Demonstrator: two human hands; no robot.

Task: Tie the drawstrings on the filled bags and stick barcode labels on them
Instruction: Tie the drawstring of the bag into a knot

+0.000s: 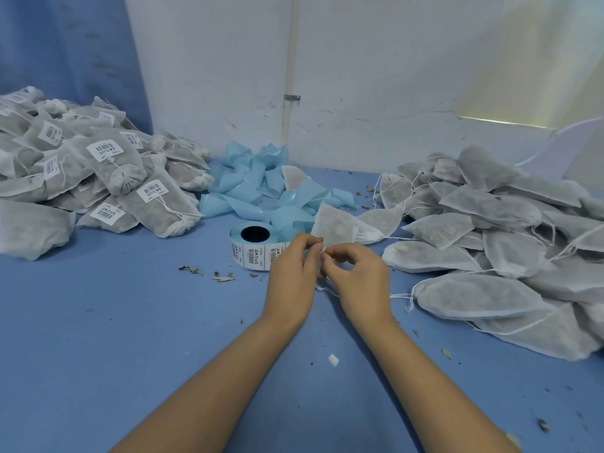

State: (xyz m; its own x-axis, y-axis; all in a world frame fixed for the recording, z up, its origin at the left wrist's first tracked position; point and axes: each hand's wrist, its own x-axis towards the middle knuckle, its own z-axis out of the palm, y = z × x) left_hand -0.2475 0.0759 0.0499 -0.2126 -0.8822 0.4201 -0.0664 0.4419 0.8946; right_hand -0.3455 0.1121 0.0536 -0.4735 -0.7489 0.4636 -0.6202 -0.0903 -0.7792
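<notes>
A filled white mesh bag (336, 225) is lifted just above the blue table, right behind my fingers. My left hand (292, 273) pinches its thin white drawstring (322, 253) between thumb and forefinger. My right hand (358, 277) pinches the same drawstring close beside it, fingers curled. The string's loose end trails down between my wrists. A roll of barcode labels (253, 246) stands just left of and behind my left hand.
A heap of tied, labelled bags (98, 178) fills the left of the blue table (114, 322). A heap of unlabelled bags (496, 250) with loose strings lies at the right. Crumpled blue label backing (258, 188) lies behind the roll. Dried leaf bits dot the table.
</notes>
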